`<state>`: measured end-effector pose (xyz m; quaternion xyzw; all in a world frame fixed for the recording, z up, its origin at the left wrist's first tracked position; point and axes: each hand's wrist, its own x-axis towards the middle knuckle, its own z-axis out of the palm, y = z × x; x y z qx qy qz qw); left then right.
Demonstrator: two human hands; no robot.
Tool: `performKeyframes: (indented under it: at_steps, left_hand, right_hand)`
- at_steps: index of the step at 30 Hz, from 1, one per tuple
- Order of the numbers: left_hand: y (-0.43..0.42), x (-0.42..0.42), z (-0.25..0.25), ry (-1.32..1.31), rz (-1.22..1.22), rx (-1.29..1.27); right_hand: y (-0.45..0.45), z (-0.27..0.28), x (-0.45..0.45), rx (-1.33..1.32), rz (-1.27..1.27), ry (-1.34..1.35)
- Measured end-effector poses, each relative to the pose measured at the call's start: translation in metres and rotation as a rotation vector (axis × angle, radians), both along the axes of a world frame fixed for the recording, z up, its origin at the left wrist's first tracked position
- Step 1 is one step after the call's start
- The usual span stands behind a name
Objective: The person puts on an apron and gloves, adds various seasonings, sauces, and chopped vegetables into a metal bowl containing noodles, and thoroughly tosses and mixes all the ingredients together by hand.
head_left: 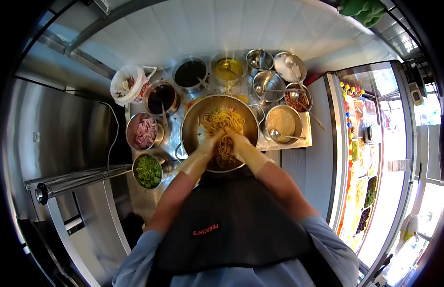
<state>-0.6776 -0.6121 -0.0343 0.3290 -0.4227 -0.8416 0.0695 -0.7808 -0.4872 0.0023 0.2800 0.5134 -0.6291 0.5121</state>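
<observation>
Both my hands wear thin pale gloves and are inside a large metal pot [185, 125]. Yellow noodles [229, 118] lie in its far part, and darker, sauce-coated strands [225, 149] hang between my wrists. My left hand [211, 143] is closed on the noodles from the left. Close beside it, my right hand [235, 139] is closed on them from the right. The fingertips are blurred and partly buried in the strands. A white patch shows at the left inside the pot.
Around the pot stand bowls of sliced pink meat [146, 133], chopped greens [148, 171], dark sauce [160, 97], yellow oil [227, 69], sesame-like grains [281, 123] and peanuts [297, 99]. Ladle handles jut out at the right. A plastic bag [128, 85] sits back left; a lit display case [358, 158] stands right.
</observation>
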Motion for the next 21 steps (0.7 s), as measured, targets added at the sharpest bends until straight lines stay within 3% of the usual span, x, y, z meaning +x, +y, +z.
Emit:
performKeyframes:
  at_steps: [1, 3, 5, 7, 8, 9, 11, 13, 14, 17, 19, 21]
  left_hand:
    - [-0.001, 0.003, 0.007, 0.000, 0.001, -0.012]
    - [-0.002, 0.009, 0.016, -0.001, 0.004, -0.035]
    - [-0.032, 0.026, 0.031, -0.088, -0.165, -0.099]
    - [-0.023, 0.032, 0.022, -0.248, -0.218, -0.121]
    - [-0.009, 0.014, -0.002, -0.216, -0.145, -0.069]
    - [-0.004, 0.012, 0.008, -0.156, -0.068, -0.033]
    - [0.008, 0.010, 0.030, -0.025, 0.078, 0.040]
    - [-0.019, 0.033, 0.056, -0.153, -0.041, -0.001]
    - [-0.022, 0.041, 0.051, -0.153, -0.030, 0.000]
    - [-0.004, 0.004, -0.037, -0.145, -0.042, 0.046]
    - [-0.003, 0.008, -0.020, -0.092, -0.103, -0.058]
    - [-0.031, 0.021, 0.067, -0.316, -0.345, -0.290]
  right_hand:
    - [-0.006, -0.024, 0.000, -0.081, -0.030, 0.132]
    - [0.012, -0.009, -0.011, -0.160, 0.108, 0.179]
    - [0.023, 0.001, -0.026, -0.244, 0.098, 0.151]
    - [0.029, -0.014, -0.018, -0.005, 0.119, -0.020]
    - [0.013, -0.014, -0.007, 0.030, 0.178, 0.174]
    - [-0.002, -0.016, 0.003, 0.087, 0.234, 0.367]
    - [0.007, -0.004, -0.008, -0.041, 0.178, 0.270]
    - [0.028, 0.022, -0.021, -0.192, 0.126, 0.156]
    - [0.032, 0.020, -0.019, -0.154, 0.105, 0.119]
    - [0.005, -0.003, 0.009, 0.020, 0.058, 0.123]
    - [0.009, 0.002, 0.010, 0.018, 0.032, 0.224]
    - [0.040, 0.012, -0.014, -0.210, 0.167, 0.130]
